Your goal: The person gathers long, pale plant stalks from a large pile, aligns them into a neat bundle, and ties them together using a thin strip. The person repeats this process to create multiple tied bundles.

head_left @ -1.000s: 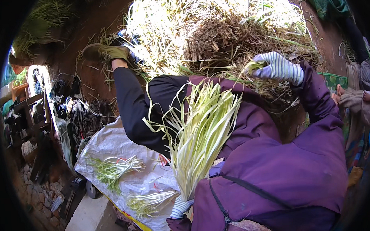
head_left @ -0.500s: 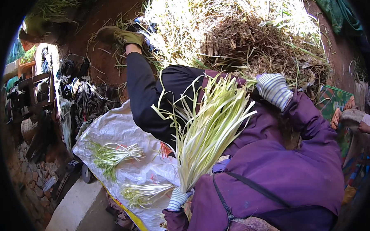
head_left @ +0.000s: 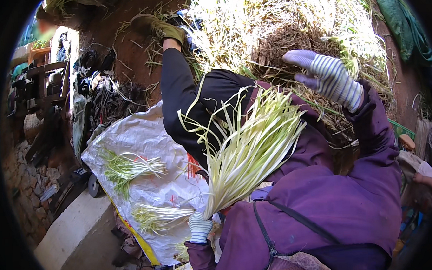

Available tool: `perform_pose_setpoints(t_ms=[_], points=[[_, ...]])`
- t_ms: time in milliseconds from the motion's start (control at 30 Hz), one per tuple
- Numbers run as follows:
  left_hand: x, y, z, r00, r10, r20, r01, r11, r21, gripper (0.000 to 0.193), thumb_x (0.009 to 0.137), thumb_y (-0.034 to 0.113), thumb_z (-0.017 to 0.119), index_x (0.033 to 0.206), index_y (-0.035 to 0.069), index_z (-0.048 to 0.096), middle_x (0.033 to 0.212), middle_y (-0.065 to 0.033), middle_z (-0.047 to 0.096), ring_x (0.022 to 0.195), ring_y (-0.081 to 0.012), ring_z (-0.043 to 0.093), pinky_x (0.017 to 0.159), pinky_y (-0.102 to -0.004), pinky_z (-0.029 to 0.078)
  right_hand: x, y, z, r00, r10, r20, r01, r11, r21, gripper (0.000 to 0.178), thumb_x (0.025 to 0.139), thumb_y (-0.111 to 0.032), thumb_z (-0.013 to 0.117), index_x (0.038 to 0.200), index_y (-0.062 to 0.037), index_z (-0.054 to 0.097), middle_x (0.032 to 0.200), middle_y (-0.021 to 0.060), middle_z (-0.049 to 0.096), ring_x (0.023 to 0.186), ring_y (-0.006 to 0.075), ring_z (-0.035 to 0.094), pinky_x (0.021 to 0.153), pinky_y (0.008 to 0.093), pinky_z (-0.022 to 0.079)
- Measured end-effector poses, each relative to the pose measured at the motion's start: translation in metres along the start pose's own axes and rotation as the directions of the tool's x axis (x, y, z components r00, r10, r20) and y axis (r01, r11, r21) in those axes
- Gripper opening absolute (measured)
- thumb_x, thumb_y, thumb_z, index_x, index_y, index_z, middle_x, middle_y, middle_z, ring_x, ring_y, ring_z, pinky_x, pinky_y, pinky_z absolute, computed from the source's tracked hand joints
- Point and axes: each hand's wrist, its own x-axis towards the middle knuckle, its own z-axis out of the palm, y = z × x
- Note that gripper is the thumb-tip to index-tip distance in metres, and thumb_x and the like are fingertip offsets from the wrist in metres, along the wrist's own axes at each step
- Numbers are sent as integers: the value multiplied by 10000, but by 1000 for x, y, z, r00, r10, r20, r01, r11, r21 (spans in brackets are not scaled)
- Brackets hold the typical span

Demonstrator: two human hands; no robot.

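In a striped glove, my left hand (head_left: 200, 227) closes round the narrow lower end of a bundle of long pale green-white leaves (head_left: 250, 153) that look like blanched chives. The bundle slants up and right across my lap, its tips fanned out loosely. My right hand (head_left: 327, 77), in a matching glove, is raised beyond the tips with its fingers apart and nothing in them. Left of my lap, a smaller leaf bundle (head_left: 135, 168) lies on a white plastic sheet (head_left: 115, 139). Another small bundle (head_left: 159, 217) rests beside my left hand.
A large heap of dry straw-like leaves (head_left: 279, 40) spreads out ahead, brightly sunlit. My bent leg (head_left: 178, 88) reaches toward it. A concrete block (head_left: 73, 233) sits at the lower left beside the sheet. Dark rags (head_left: 111, 98) lie farther left, and green cloth (head_left: 404, 25) hangs at the upper right.
My right hand has opened and moved up and right, away from the bundle's tips, where it was closed at some green leaf. My left hand keeps the bundle, slightly shifted left.
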Motion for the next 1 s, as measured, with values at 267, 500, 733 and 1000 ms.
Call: perform_pose_setpoints(t_ms=[267,500,733,1000], points=[[-15,19,-21,985,53,-164,-27,987,157,500,666,105,669,1164,121,631,955,-172,676,902,-368,646,788,-470,487,24,-15,79,940,-297,164,330,917,-227,299,900,-135,547,1187,-61,586,748,109,596,664,309,631,508,428,486],[-1,24,-36,995,97,-23,-88,961,262,404,690,168,654,1091,121,622,833,-156,660,803,-360,651,748,-481,481,-4,7,117,994,48,-103,-76,953,-292,259,843,-146,646,1087,-57,636,741,128,627,664,308,638,589,404,525],[-10,26,-47,992,120,-48,-102,955,278,338,673,195,661,994,104,606,838,-134,626,789,-330,632,700,-455,484,-44,103,38,686,726,-45,-691,631,-351,409,886,-226,662,1260,-69,604,1059,165,695,938,335,668,818,379,524],[-55,69,-107,987,54,-153,25,881,472,411,664,158,646,1069,94,612,875,-108,628,836,-285,626,730,-441,466,68,-150,10,803,-547,238,552,832,51,406,797,-126,628,1203,-115,625,1234,98,626,1031,263,644,841,388,528]])
